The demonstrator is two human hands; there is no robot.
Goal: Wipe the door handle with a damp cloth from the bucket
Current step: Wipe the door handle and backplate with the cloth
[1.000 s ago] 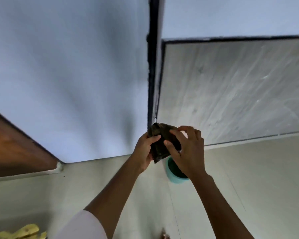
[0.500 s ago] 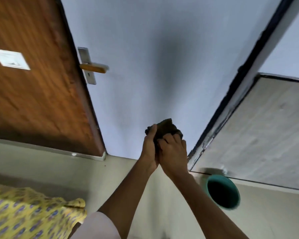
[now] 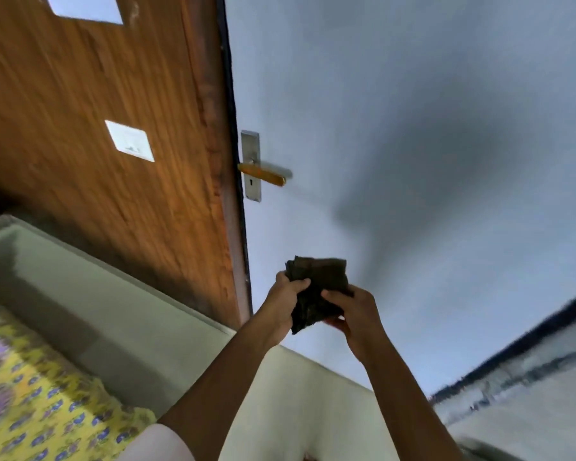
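Both hands hold the cloth out in front of the door: the left hand pinches its upper left corner, the right hand cups it from below and the side, fingers closed on the dark, bunched fabric. The step in hand looks like folding or gathering the cloth into a pad, with the wiping not yet begun. The handle sits well above and slightly left of the hands, a yellowish lever on a metal plate near the left edge of the pale door. The next move calls for raising the cloth to the lever and closing it around. Nothing stands between hands and handle. A wooden panel lies left, a patterned yellow fabric at the lower left; the bucket is out of view.
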